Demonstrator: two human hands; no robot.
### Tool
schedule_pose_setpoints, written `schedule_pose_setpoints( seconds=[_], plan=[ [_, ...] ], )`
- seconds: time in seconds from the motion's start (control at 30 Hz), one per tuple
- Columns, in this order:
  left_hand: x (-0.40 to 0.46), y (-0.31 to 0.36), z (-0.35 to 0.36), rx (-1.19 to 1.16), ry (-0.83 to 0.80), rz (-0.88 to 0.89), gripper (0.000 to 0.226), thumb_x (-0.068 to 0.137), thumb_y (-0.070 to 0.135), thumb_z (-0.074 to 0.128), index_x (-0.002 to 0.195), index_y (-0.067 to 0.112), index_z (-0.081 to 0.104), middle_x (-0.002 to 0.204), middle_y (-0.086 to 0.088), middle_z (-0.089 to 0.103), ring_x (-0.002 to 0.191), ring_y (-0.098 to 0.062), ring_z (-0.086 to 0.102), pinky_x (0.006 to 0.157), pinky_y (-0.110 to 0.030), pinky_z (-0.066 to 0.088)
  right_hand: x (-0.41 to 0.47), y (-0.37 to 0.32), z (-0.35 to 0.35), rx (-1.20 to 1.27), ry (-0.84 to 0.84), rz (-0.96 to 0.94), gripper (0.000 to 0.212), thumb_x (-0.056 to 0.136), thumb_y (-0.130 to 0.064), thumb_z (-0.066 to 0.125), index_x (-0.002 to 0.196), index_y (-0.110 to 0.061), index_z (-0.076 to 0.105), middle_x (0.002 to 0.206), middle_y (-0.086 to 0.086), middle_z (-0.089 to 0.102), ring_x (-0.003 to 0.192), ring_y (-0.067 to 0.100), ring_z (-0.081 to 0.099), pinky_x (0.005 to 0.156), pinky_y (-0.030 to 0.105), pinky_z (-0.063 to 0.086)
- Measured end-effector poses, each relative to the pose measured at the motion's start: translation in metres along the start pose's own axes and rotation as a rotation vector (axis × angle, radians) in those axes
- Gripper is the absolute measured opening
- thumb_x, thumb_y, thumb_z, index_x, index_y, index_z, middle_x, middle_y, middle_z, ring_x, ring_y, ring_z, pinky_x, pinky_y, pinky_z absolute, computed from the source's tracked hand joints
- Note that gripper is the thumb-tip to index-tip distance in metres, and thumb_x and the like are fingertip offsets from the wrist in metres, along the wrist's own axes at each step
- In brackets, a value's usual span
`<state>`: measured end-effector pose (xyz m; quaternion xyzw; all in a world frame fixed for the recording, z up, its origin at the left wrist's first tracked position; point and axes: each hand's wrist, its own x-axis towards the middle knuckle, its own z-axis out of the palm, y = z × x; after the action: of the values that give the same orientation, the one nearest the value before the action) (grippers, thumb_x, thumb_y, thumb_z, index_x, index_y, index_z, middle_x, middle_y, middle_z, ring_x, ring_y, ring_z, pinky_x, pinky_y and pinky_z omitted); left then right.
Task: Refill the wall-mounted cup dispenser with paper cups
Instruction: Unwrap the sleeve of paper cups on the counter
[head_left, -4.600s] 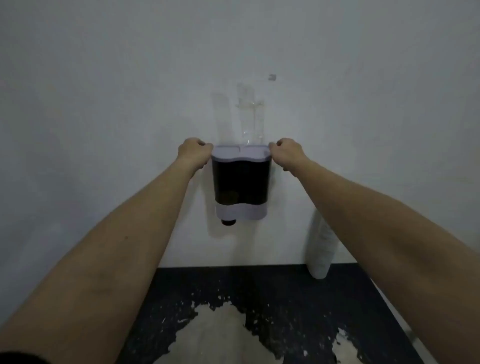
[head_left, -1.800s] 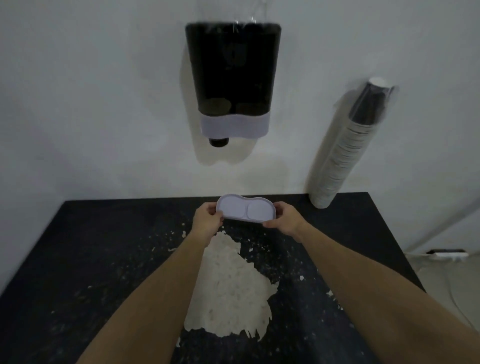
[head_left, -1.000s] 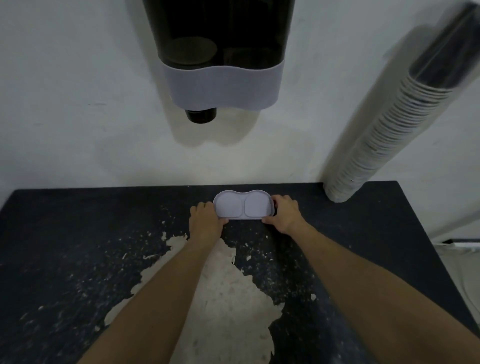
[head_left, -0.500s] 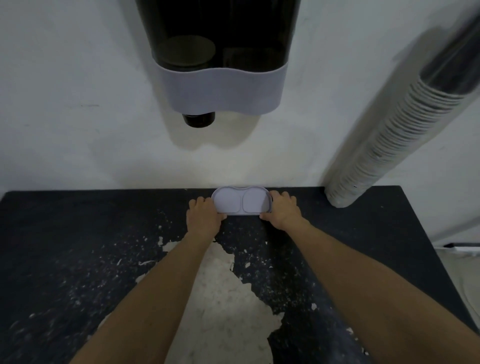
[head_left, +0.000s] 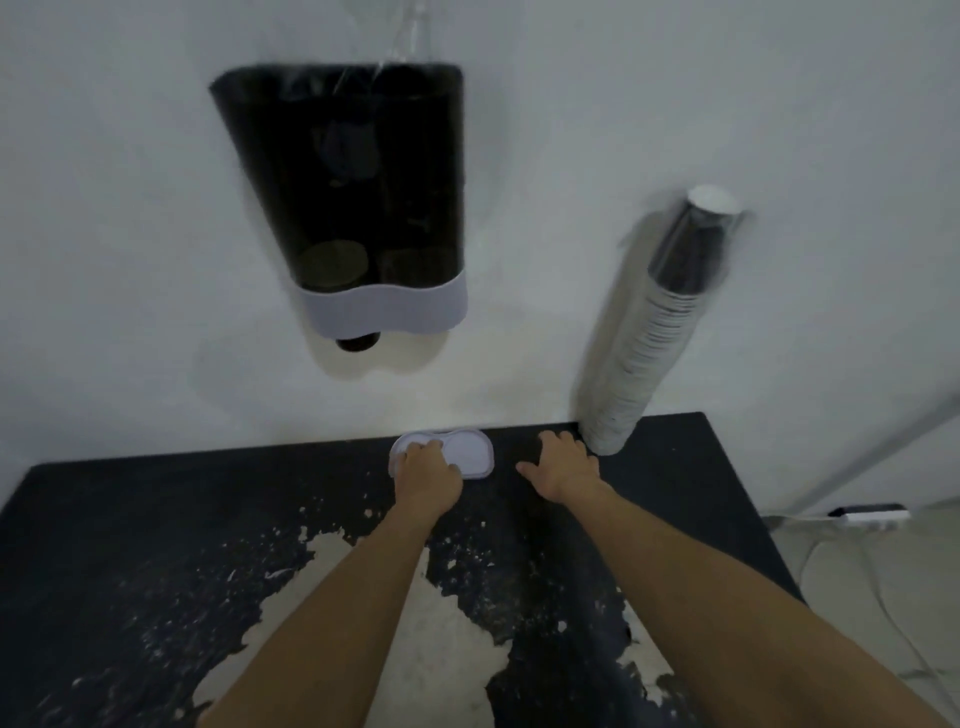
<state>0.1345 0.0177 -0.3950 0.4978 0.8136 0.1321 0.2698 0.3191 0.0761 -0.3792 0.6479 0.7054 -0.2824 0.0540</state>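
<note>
**Lid on the table, dispenser open at the top**

The lid (head_left: 457, 453), pale and shaped like two joined rounds, lies flat on the black table (head_left: 130, 545) at its far edge, right against the white wall (head_left: 130, 208). The left hand (head_left: 427, 470) rests on the lid's left half, fingers bent over it and touching it; whether they pinch the rim or only press down cannot be told from this angle. The right hand (head_left: 563, 467) is off the lid, to its right, fingers spread and holding nothing, palm down over the tabletop between the lid and the stack of paper cups (head_left: 649, 332).

That stack stands on the table's far right corner, leaning back against the wall, wrapped in a clear sleeve that looks dark near its top. The right hand's fingertips are near the foot of the stack but not touching it.

The cup dispenser (head_left: 358, 197) hangs on the wall above the lid, a dark see-through body with a pale band along the bottom and a dark spout under its left side. Its top has no cover on it. Two round shapes show dimly inside near the bottom.

The tabletop's black coating is flaked away in large pale patches (head_left: 441, 649) between the forearms. A white power strip (head_left: 872, 514) lies on the floor off to the right
</note>
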Motion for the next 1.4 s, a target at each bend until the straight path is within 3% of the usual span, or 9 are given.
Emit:
schedule_pose_setpoints(
  seconds=[0.2, 0.4, 0.6, 0.67, 0.77, 0.9, 1.1, 1.27, 1.4],
  plan=[
    [-0.006, 0.078, 0.014, -0.137, -0.041, 0.056, 0.049, 0.097, 0.025, 0.055, 0.141, 0.005, 0.049, 0.140, -0.019, 0.052, 0.126, -0.034, 0.051, 0.105, -0.035, 0.041, -0.007, 0.058, -0.048, 0.078, 0.071, 0.080, 0.075, 0.093, -0.056, 0.060, 0.150, -0.013, 0.037, 0.151, 0.012, 0.045, 0.137, 0.035, 0.043, 0.112, 0.051, 0.034],
    [0.006, 0.138, 0.047, -0.447, -0.143, 0.012, 0.047, 0.099, 0.026, 0.055, 0.141, 0.007, 0.048, 0.139, -0.010, 0.054, 0.123, -0.026, 0.053, 0.103, -0.028, 0.042, 0.007, 0.109, -0.084, 0.256, 0.157, 0.159, 0.104, 0.069, -0.066, 0.073, 0.149, -0.013, 0.030, 0.148, 0.015, 0.047, 0.135, 0.038, 0.045, 0.108, 0.050, 0.037],
    [0.028, 0.180, 0.079, -0.976, -0.271, -0.282, 0.015, 0.100, 0.022, 0.054, 0.092, 0.011, 0.061, 0.088, -0.001, 0.059, 0.082, -0.020, 0.059, 0.077, -0.032, 0.055, 0.030, 0.126, -0.108, 0.461, 0.281, -0.058, 0.131, 0.054, -0.076, 0.075, 0.158, -0.019, 0.018, 0.154, 0.012, 0.041, 0.137, 0.035, 0.043, 0.108, 0.056, 0.041],
    [0.031, 0.187, 0.084, -1.137, -0.348, -0.393, 0.017, 0.100, 0.028, 0.057, 0.110, 0.014, 0.056, 0.099, -0.002, 0.057, 0.085, -0.020, 0.059, 0.074, -0.032, 0.056, 0.036, 0.123, -0.113, 0.482, 0.346, -0.116, 0.125, 0.050, -0.080, 0.072, 0.152, -0.023, 0.026, 0.146, 0.006, 0.048, 0.132, 0.031, 0.048, 0.106, 0.057, 0.042],
    [0.042, 0.193, 0.099, -1.280, -0.447, -0.502, 0.045, 0.097, 0.041, 0.059, 0.133, 0.016, 0.048, 0.124, -0.013, 0.046, 0.111, -0.030, 0.056, 0.090, -0.042, 0.054, 0.047, 0.120, -0.116, 0.565, 0.413, -0.188, 0.115, 0.050, -0.079, 0.076, 0.143, -0.026, 0.034, 0.134, -0.003, 0.053, 0.126, 0.024, 0.053, 0.103, 0.056, 0.045],
    [0.056, 0.195, 0.116, -1.409, -0.478, -0.578, 0.047, 0.096, 0.043, 0.061, 0.132, 0.015, 0.050, 0.128, -0.011, 0.047, 0.112, -0.035, 0.052, 0.103, -0.055, 0.047, 0.061, 0.117, -0.117, 0.729, 0.423, -0.309, 0.103, 0.054, -0.069, 0.086, 0.136, -0.026, 0.043, 0.127, -0.005, 0.059, 0.121, 0.021, 0.058, 0.099, 0.052, 0.051],
    [0.068, 0.204, 0.127, -1.461, -0.520, -0.516, 0.027, 0.101, 0.026, 0.058, 0.128, 0.024, 0.054, 0.131, -0.009, 0.050, 0.099, -0.030, 0.057, 0.074, -0.050, 0.061, 0.070, 0.119, -0.115, 0.815, 0.419, -0.357, 0.085, 0.061, -0.060, 0.090, 0.131, -0.035, 0.049, 0.122, -0.017, 0.065, 0.113, 0.000, 0.063, 0.093, 0.040, 0.058],
    [0.067, 0.211, 0.126, -1.489, -0.464, -0.523, 0.045, 0.103, 0.033, 0.049, 0.143, 0.013, 0.048, 0.147, -0.011, 0.049, 0.130, -0.031, 0.052, 0.069, -0.039, 0.058, 0.062, 0.114, -0.124, 0.731, 0.437, -0.383, 0.076, 0.063, -0.062, 0.086, 0.128, -0.037, 0.054, 0.116, -0.026, 0.066, 0.107, -0.009, 0.062, 0.088, 0.024, 0.057],
    [0.060, 0.205, 0.113, -1.533, -0.448, -0.571, 0.061, 0.091, 0.029, 0.068, 0.145, 0.020, 0.042, 0.151, -0.004, 0.044, 0.136, -0.025, 0.045, 0.100, -0.038, 0.050, 0.043, 0.106, -0.132, 0.727, 0.447, -0.402, 0.070, 0.065, -0.059, 0.087, 0.125, -0.038, 0.057, 0.114, -0.028, 0.067, 0.105, -0.010, 0.063, 0.085, 0.020, 0.056]
  ],
)
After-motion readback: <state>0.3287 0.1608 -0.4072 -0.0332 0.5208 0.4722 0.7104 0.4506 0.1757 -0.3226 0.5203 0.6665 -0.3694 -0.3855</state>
